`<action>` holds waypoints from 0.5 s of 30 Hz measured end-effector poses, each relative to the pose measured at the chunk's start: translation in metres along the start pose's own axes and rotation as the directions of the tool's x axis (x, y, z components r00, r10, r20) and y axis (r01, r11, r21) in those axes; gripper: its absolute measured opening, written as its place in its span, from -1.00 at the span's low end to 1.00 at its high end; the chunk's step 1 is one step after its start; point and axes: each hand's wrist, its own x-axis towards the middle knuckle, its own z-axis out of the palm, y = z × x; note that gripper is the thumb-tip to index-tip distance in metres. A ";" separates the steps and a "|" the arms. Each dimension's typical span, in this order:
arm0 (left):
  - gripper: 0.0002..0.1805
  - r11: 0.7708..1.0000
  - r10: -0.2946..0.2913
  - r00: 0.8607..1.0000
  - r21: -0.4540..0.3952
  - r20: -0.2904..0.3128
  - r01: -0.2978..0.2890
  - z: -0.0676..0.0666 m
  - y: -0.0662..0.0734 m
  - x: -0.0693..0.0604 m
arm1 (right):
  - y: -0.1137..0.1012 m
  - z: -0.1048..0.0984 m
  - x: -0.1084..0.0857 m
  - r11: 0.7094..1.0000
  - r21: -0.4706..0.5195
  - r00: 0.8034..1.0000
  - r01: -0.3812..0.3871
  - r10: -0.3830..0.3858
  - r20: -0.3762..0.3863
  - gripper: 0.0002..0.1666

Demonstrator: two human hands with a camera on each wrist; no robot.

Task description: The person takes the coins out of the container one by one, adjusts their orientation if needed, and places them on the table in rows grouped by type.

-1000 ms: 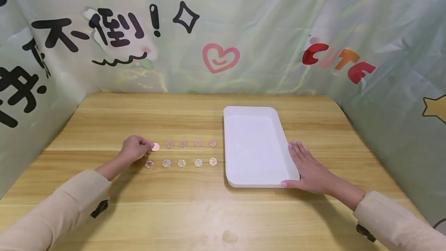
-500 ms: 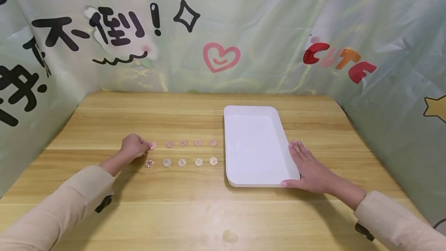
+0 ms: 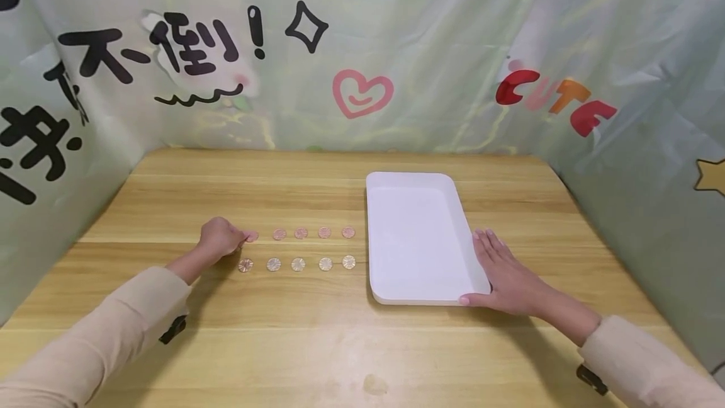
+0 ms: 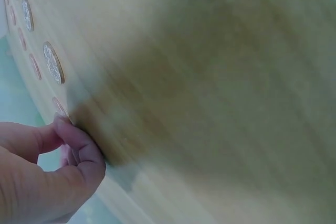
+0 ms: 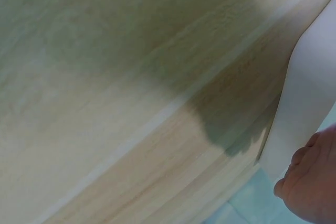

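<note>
My left hand pinches a reddish coin at the left end of the farther row. In the left wrist view, thumb and forefinger meet at the edge of this coin, which lies flat or nearly so. Several more pinkish coins continue that row to the right. A nearer row of silvery and pale gold coins runs beside it. My right hand rests with straight fingers along the right side of a white rectangular tray, its thumb at the front corner.
The wooden table has a round mark near its front. A printed cloth encloses the back and sides. The tray's left rim stands close to the right ends of both coin rows.
The coin at my left fingertips was tilted, its face bright, and has come down flat in line with the farther row. My right hand and the tray have stayed put.
</note>
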 end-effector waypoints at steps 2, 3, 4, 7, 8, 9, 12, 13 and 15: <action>-0.68 0.999 0.022 1.000 -0.030 -0.012 -0.023 0.000 -0.002 -0.002 | 0.000 0.001 -0.001 1.000 0.005 1.000 0.004 -0.004 -0.008 0.34; -0.68 0.998 0.039 0.999 -0.042 -0.025 -0.040 0.000 -0.003 -0.004 | 0.000 0.001 -0.001 1.000 0.009 1.000 0.006 -0.006 -0.011 0.34; -0.69 0.997 0.058 0.998 -0.055 -0.038 -0.060 -0.001 -0.004 -0.006 | 0.001 0.002 -0.001 1.000 0.013 1.000 0.008 -0.007 -0.015 0.34; -0.69 0.990 0.113 0.989 -0.072 -0.090 -0.120 -0.003 -0.004 -0.011 | 0.002 0.002 -0.002 0.999 0.045 1.000 0.006 -0.005 -0.012 0.35; -0.69 0.987 0.130 0.986 -0.081 -0.107 -0.139 -0.003 -0.004 -0.013 | 0.003 0.002 -0.003 0.997 0.071 1.000 0.004 -0.003 -0.007 0.35; -0.68 0.984 0.145 0.983 -0.089 -0.115 -0.155 -0.004 -0.003 -0.014 | 0.003 0.001 -0.003 0.995 0.101 1.000 -0.001 0.001 0.000 0.35; -0.67 0.974 0.195 0.973 -0.094 -0.125 -0.207 -0.008 0.000 -0.020 | 0.006 -0.003 -0.002 0.979 0.203 1.000 0.000 -0.003 0.016 0.32; -0.67 0.970 0.212 0.970 -0.095 -0.122 -0.224 -0.009 0.001 -0.022 | 0.006 -0.005 -0.001 0.973 0.232 1.000 -0.002 -0.003 0.021 0.31; -0.68 0.960 0.255 0.959 -0.087 -0.126 -0.266 -0.010 0.006 -0.026 | 0.005 -0.010 0.002 0.966 0.257 1.000 0.015 -0.017 0.006 0.27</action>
